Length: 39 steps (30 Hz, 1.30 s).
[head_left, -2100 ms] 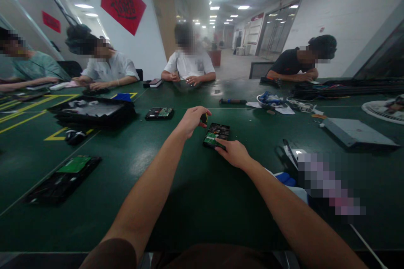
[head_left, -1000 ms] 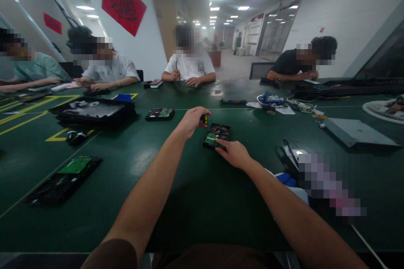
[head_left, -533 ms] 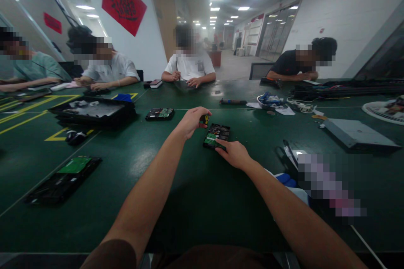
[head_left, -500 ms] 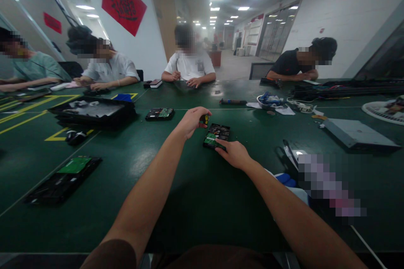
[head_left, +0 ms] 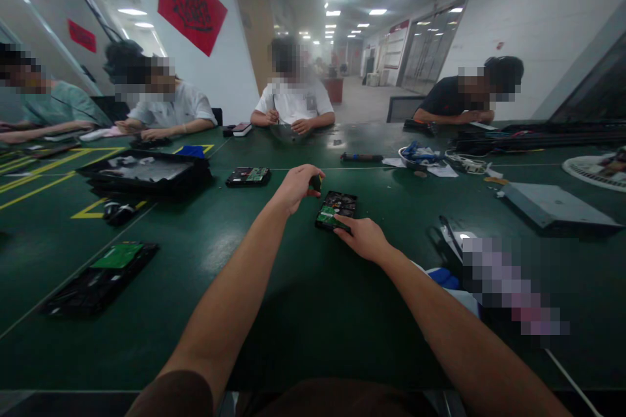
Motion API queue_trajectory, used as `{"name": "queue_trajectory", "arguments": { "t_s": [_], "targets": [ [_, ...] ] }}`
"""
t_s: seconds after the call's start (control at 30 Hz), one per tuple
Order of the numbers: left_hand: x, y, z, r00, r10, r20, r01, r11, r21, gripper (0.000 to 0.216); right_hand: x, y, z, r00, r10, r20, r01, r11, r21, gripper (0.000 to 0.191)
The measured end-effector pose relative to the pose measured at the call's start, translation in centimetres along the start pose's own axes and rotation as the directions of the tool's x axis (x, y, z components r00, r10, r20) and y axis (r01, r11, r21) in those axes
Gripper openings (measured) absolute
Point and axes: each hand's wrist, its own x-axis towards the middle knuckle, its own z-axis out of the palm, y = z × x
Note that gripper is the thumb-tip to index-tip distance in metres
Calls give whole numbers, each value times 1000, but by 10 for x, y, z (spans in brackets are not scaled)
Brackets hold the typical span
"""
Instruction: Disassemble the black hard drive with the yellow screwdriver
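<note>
A black hard drive (head_left: 337,207) with a green circuit board lies on the green table (head_left: 303,287) in front of me. My left hand (head_left: 296,186) is curled around a small screwdriver with a black and yellow handle (head_left: 317,184), its tip over the drive's left edge. My right hand (head_left: 362,237) rests on the drive's near corner, fingers pressing it down.
Another hard drive (head_left: 247,176) lies further left, next to a black tray (head_left: 144,171). A dismantled device (head_left: 98,277) sits near left. A grey box (head_left: 552,206), a bowl with blue items (head_left: 415,155) and cables lie right. Several people sit around the table.
Almost nothing has moved. My left hand has turned slightly on the screwdriver, so less of the yellow handle shows. The right hand stays on the drive.
</note>
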Motion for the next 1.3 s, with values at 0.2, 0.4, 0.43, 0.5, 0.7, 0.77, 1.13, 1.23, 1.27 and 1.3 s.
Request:
{"name": "queue_trajectory", "arguments": {
  "t_s": [0.2, 0.4, 0.43, 0.5, 0.7, 0.77, 1.13, 1.23, 1.27, 1.3],
  "targets": [
    [-1, 0, 0, 998, -27, 50, 28, 1000, -7, 22, -1, -1, -5, 1000, -6, 4, 6, 1000, 8, 54],
    [5, -5, -1, 995, -96, 27, 99, 986, -131, 22, -2, -2, -6, 1000, 2, 18, -2, 1000, 10, 55],
    [5, -5, -1, 996, -89, 19, 91, 988, -124, 22, -2, -2, -6, 1000, 7, 20, -7, 1000, 10, 55],
    [5, -5, -1, 998, -62, 5, 62, 995, -73, 21, -1, -2, -6, 1000, 9, 21, -10, 1000, 11, 55],
    [0, 0, -1, 1000, 0, 20, -1, 999, 44, 23, 0, 0, -4, 1000, -2, 27, 1, 1000, 19, 57],
    [0, -1, -1, 998, -30, 46, 29, 1000, 1, 23, 0, 1, -3, 1000, -2, 23, 2, 1000, 16, 57],
    [2, -2, -2, 1000, -16, -26, 17, 1000, 23, 23, -1, 1, -1, 1000, -11, -10, 11, 1000, 9, 55],
    [1, 0, -2, 1000, -19, -2, 19, 999, 41, 25, -1, 1, 0, 1000, -12, -13, 12, 1000, 4, 55],
    [1, 0, -2, 999, -31, 18, 30, 999, 22, 25, 0, 2, 0, 1000, -10, -10, 10, 1000, 4, 55],
    [1, 0, -2, 998, -45, 33, 45, 999, -4, 25, 0, 1, 0, 1000, -8, -6, 8, 1000, 4, 55]
  ]
}}
